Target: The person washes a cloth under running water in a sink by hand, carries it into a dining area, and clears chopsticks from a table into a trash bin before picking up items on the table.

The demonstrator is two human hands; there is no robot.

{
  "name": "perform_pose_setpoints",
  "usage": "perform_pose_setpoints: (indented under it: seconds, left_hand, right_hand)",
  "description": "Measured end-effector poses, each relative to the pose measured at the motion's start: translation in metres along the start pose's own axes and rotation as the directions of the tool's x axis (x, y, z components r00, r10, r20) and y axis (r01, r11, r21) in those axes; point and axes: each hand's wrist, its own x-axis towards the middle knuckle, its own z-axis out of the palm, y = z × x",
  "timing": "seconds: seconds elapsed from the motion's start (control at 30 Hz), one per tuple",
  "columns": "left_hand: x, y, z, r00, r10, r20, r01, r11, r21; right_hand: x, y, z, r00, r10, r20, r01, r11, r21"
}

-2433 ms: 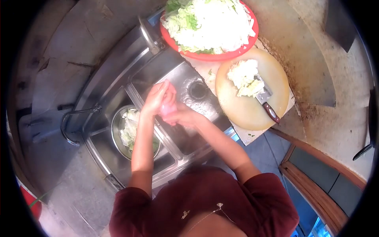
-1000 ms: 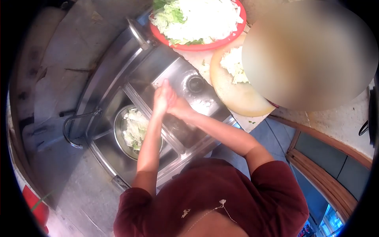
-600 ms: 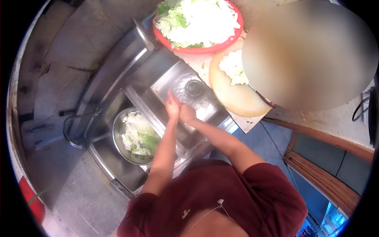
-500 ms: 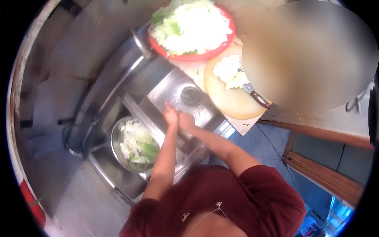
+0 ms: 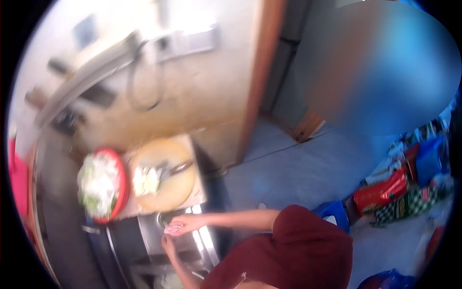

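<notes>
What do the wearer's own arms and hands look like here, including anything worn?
The left hand and right hand look ungloved; blur prevents telling about rings. Both forearms are bare. A short maroon fabric sleeve ends above the right elbow.

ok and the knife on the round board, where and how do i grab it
Best by the knife handle, from above and the right: it points right, away from the chopped cabbage, while the blade end lies toward the pieces.
</notes>
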Motion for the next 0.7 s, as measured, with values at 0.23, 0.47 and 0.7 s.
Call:
perform_pose_setpoints:
  seconds: [0.23, 0.47, 0.7]
  left_hand:
    - [-0.042, 0.182, 0.207, 0.949, 0.002, 0.315, -0.008, 1.0, 0.017]
    - [-0.203, 0.258, 0.581, 0.261, 0.136, 0.956, -0.823, 0.549, 0.146]
    - [-0.353, 0.289, 0.742, -0.164, -0.054, 0.985, -0.933, 0.331, -0.137]
  right_hand:
    - [-0.293, 0.008, -0.172, 0.7, 0.557, -0.447, -0.689, 0.362, -0.628]
    - [-0.545, -0.022, -0.236, -0.012, 0.199, -0.98, -0.656, 0.738, 0.158]
    - [-0.605, -0.07, -0.288, -0.22, 0.275, -0.936, -0.455, 0.82, 0.348]
